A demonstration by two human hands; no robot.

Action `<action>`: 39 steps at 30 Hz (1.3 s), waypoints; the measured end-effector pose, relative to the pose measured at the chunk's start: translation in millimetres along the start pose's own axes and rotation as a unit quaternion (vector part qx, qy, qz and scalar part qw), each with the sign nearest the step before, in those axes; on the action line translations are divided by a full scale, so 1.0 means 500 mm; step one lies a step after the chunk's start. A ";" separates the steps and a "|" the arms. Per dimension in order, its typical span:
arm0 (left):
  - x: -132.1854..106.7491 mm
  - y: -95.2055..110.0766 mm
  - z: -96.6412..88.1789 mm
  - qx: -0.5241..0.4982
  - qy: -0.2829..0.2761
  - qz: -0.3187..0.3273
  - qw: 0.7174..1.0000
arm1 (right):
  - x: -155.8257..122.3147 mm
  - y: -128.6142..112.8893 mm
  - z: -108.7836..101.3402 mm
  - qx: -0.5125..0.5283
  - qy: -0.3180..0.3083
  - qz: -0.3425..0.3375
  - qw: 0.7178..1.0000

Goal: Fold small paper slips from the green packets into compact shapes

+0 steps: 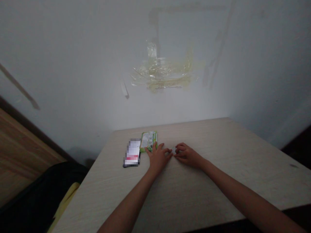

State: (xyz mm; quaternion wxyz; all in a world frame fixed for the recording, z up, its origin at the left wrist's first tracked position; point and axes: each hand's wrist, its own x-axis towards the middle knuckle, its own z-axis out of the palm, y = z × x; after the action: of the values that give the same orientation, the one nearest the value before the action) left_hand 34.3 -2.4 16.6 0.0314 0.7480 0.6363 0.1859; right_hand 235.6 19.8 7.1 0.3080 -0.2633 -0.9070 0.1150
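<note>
Both my hands rest on a pale wooden table (218, 155), close together near its far side. My left hand (157, 157) lies with fingers curled, its fingertips meeting a small whitish object (174, 149). My right hand (186, 154) is closed in a pinch on that same small object, which is too small to name. Just left of my left hand lies a green packet (148, 141), partly under my thumb side.
A phone with a lit screen (132, 152) lies left of the green packet. A white wall with old tape marks (162, 72) stands right behind the table. A dark bag with a yellow part (48, 197) sits on the floor at the left.
</note>
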 end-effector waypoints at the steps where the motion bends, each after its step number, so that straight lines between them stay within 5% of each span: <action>1: 0.000 0.000 0.000 -0.001 -0.001 -0.001 1.000 | -0.001 -0.001 0.000 0.001 -0.003 -0.002 1.000; 16: 0.002 -0.016 0.015 -0.011 -0.001 0.023 1.000 | -0.009 0.001 0.003 0.024 0.007 0.024 0.999; 26: 0.004 -0.018 0.017 -0.021 -0.004 0.034 0.999 | -0.011 0.045 0.021 0.018 0.089 0.124 0.988; 39: -0.002 -0.017 0.025 -0.010 0.009 0.037 0.999 | -0.006 0.033 0.023 0.013 0.076 0.129 0.989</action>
State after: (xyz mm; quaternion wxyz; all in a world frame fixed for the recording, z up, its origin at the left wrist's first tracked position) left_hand 30.2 0.7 2.2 0.0266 0.7692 0.6064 0.1999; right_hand 237.2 31.5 -9.6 0.3623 -0.3822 -0.8376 0.1454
